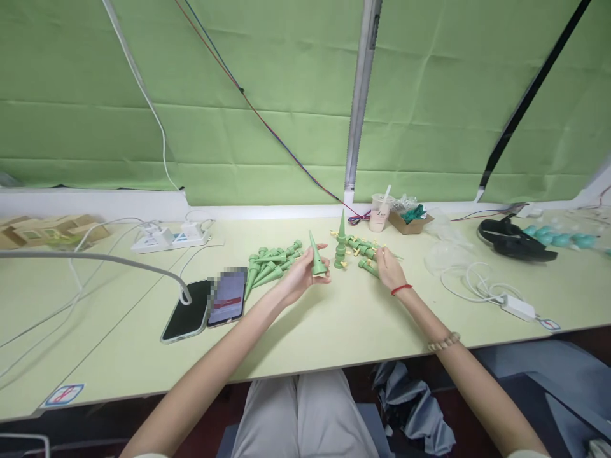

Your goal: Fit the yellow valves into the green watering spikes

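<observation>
A green cone point(316, 256) stands tip-up and slightly tilted in the left hand point(300, 275), whose fingers curl about its wide lower end with the thumb across the front, so the hand is closed on it above the table point(334, 331). The left forearm reaches in from the lower left, palm turned toward the centre. The right hand point(389, 267) lies lower and to the right, well apart from the cone, its fingers bent down onto a loose heap of green and yellow parts point(365, 248); whether it grips one of them or only touches them cannot be told, since the fingertips are hidden among the pieces. A red cord point(401, 289) rings the right wrist and a bead bracelet point(443, 342) sits farther up the forearm. Between the hands, just right of the cone, a stacked green tower point(340, 245) stands upright on the table. Behind the left hand lies a pile of cones point(272, 264) on their sides. Left of that pile two phones point(205, 305) lie side by side, one screen blurred out. Farther back are a power strip point(167, 238), a cup with a straw point(380, 213) and a small cardboard box point(410, 221). At the right, a black headset point(513, 242) and a white charger with cable point(515, 307) rest on the table. The person's lap is cut off at the lower edge.
</observation>
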{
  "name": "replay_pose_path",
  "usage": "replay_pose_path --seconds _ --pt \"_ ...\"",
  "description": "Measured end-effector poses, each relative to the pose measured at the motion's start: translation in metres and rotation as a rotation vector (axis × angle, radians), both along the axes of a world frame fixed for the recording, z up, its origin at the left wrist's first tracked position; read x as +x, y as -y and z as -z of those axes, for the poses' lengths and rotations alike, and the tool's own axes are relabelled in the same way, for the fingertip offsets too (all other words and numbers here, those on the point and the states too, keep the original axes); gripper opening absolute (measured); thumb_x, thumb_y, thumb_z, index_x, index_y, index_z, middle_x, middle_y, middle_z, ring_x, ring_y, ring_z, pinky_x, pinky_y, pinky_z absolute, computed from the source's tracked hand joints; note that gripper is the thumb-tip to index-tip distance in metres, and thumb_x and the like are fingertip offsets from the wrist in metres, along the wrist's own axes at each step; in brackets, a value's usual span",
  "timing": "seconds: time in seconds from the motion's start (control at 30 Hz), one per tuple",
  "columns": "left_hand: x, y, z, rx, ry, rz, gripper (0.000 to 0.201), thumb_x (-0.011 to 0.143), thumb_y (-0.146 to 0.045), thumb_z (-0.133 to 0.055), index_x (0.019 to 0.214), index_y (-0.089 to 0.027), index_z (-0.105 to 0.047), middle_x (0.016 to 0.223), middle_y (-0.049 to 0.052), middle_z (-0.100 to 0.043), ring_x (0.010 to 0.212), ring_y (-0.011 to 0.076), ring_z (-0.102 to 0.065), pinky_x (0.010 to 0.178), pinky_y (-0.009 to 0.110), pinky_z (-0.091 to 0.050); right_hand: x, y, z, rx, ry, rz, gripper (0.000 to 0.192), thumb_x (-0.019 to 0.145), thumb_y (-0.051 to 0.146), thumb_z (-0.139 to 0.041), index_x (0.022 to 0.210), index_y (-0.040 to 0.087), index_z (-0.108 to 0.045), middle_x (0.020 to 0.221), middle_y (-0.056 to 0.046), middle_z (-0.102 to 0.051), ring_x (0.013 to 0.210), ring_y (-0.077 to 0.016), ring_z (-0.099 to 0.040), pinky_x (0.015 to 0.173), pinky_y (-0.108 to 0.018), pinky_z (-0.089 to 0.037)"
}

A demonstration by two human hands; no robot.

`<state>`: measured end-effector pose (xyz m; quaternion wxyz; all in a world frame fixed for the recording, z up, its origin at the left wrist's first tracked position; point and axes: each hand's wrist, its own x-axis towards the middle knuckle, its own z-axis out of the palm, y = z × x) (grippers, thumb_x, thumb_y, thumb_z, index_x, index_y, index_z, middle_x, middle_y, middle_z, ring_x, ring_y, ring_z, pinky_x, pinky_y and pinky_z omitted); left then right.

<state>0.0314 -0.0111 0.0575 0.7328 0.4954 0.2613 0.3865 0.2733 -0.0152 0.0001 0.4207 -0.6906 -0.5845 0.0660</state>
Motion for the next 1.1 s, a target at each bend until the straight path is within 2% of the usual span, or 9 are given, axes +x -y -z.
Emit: replay_pose_path --seconds 0.07,0.13,0.27,0.33,0.4,0.6,0.73,0.97,1.1 --pt "0.000 0.009 0.005 -0.054 0.025 -0.050 0.033 0.082 -0.049 -0.046 0.105 -0.025 -0.050 0.069 -0.001 -0.053 0.056 0.0102 -0.053 0.053 0.025 -0.044 -0.007 0.014 -0.014 0.128 -0.052 -0.089 0.038 0.092 0.040 -0.016 0.075 0.020 -0.043 0.073 -0.007 -0.055 0.070 -0.0189 -0.053 0.070 -0.035 -0.044" --pt "0.000 0.016 0.009 -0.082 0.052 -0.106 0.032 0.082 -0.046 -0.049 0.105 -0.024 -0.051 0.073 0.000 -0.054 0.058 0.0097 -0.052 0.053 0.024 -0.042 -0.016 0.028 -0.026 0.198 -0.119 -0.192 0.037 0.091 0.044 -0.025 0.078 0.019 -0.049 0.076 -0.006 -0.057 0.070 -0.0176 -0.054 0.070 -0.034 -0.045" --pt "0.001 0.033 0.013 0.015 0.097 -0.104 0.042 0.076 -0.030 -0.062 0.117 -0.025 -0.052 0.087 0.001 -0.056 0.076 0.0110 -0.058 0.078 0.029 -0.046 -0.038 0.051 -0.043 0.222 -0.303 -0.390 0.026 0.079 0.042 -0.056 0.089 0.019 -0.063 0.091 -0.005 -0.066 0.080 -0.0169 -0.061 0.076 -0.033 -0.050" --pt "0.000 0.041 0.014 0.073 0.109 -0.075 0.047 0.075 -0.030 -0.063 0.120 -0.026 -0.051 0.091 0.002 -0.057 0.086 0.0133 -0.060 0.090 0.033 -0.043 -0.051 0.061 -0.049 0.220 -0.358 -0.437 0.023 0.074 0.038 -0.064 0.088 0.019 -0.067 0.089 -0.005 -0.069 0.077 -0.0167 -0.063 0.075 -0.032 -0.051" --pt "-0.003 0.047 0.016 0.109 0.111 -0.069 0.048 0.075 -0.034 -0.063 0.121 -0.027 -0.051 0.097 0.003 -0.059 0.093 0.0165 -0.060 0.095 0.036 -0.041 -0.064 0.068 -0.052 0.253 -0.351 -0.457 0.020 0.071 0.036 -0.068 0.083 0.020 -0.069 0.082 -0.005 -0.070 0.071 -0.0167 -0.064 0.071 -0.032 -0.053" --pt "-0.014 0.055 0.022 0.161 0.032 -0.099 0.052 0.076 -0.044 -0.059 0.125 -0.031 -0.046 0.114 0.006 -0.061 0.106 0.0215 -0.056 0.091 0.039 -0.046 -0.084 0.073 -0.056 0.345 -0.261 -0.577 0.012 0.072 0.032 -0.068 0.080 0.023 -0.072 0.080 -0.004 -0.071 0.071 -0.0176 -0.064 0.069 -0.033 -0.052" --pt "-0.020 0.055 0.021 0.220 -0.043 -0.131 0.053 0.072 -0.041 -0.064 0.122 -0.030 -0.051 0.123 0.005 -0.056 0.112 0.0236 -0.053 0.090 0.038 -0.048 -0.088 0.070 -0.058 0.368 -0.202 -0.635 0.012 0.072 0.031 -0.069 0.081 0.024 -0.072 0.078 -0.003 -0.071 0.070 -0.0172 -0.064 0.068 -0.032 -0.053" --pt "-0.026 0.051 0.027 0.429 -0.208 -0.322 0.043 0.063 -0.028 -0.071 0.105 -0.027 -0.065 0.121 0.003 -0.058 0.114 0.0262 -0.051 0.085 0.036 -0.050 -0.096 0.074 -0.065 0.381 -0.078 -0.657 0.009 0.073 0.030 -0.068 0.077 0.024 -0.072 0.074 -0.004 -0.071 0.065 -0.0163 -0.064 0.063 -0.030 -0.052" --pt "-0.027 0.049 0.034 0.592 -0.313 -0.401 0.044 0.066 -0.028 -0.069 0.109 -0.025 -0.064 0.115 0.003 -0.062 0.105 0.0269 -0.055 0.080 0.037 -0.052 -0.103 0.070 -0.056 0.224 -0.274 -0.568 0.016 0.069 0.036 -0.069 0.070 0.020 -0.070 0.068 -0.005 -0.069 0.059 -0.0157 -0.062 0.058 -0.029 -0.052"
